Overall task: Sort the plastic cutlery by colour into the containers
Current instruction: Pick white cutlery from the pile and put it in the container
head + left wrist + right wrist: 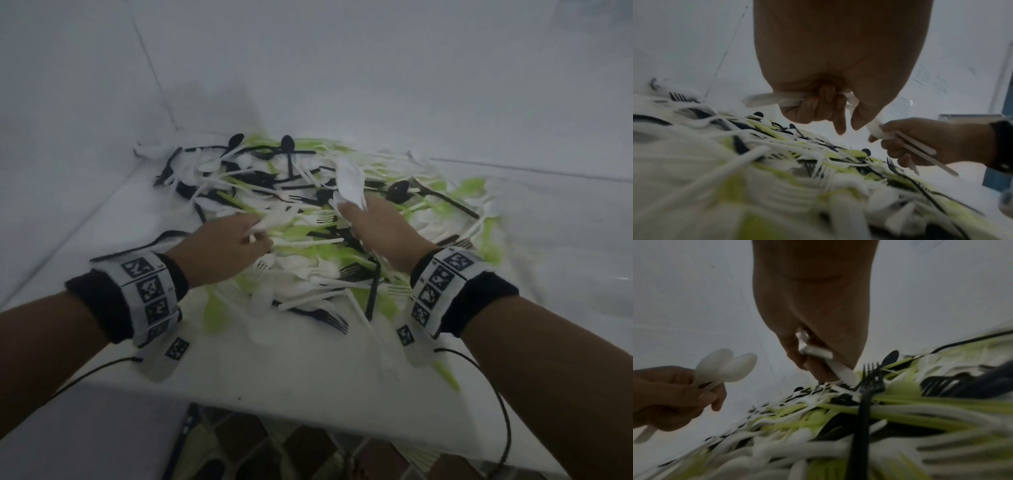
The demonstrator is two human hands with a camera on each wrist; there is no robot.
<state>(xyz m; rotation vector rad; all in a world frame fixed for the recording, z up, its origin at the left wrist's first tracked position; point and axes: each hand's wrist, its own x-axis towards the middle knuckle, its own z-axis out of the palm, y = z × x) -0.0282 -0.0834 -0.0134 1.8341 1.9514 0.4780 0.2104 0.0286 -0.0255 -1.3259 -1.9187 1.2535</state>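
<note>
- Two hands over a big mixed pile of plastic cutlery (301, 219) (white, black, lime green) spread on a white table (274, 377), head view.
- Head view: left hand (226, 246) sits at the pile's left-centre, fingers curled round white pcs (274, 221) that stick out to the right, just above the heap. Right hand (380, 229) is at pile centre, gripping white utensils (349, 181) that point up & away from the person; looks like spoon bowls but blurred.
- Head view: both wrists wear black bands w/ white marker strips (150, 291); thin black cable (493, 394) runs from the right wrist. Black spoons (287, 142) lie at the far edge of the pile, a black fork (329, 318) at the near edge. No containers in sight here.
- Left wrist view: left hand (828, 81) closed round a bundle of white handles (766, 99), one end poking out left, another end out to the right past the thumb. Index finger hangs down free. Right hand (931, 142) seen across, holding white pcs, handles (920, 149) trailing lower right. Pile (797, 170) below, blurry.
- Right wrist view: right hand (818, 321) pinches white pcs (838, 369); their lower end touches the pile beside an upright-tilted black fork (871, 374). Left hand (674, 394) at frame left holds two white spoons (729, 366), bowls side by side, raised above the heap. Green handles (900, 402) & white ones lie crossed underneath.
</note>
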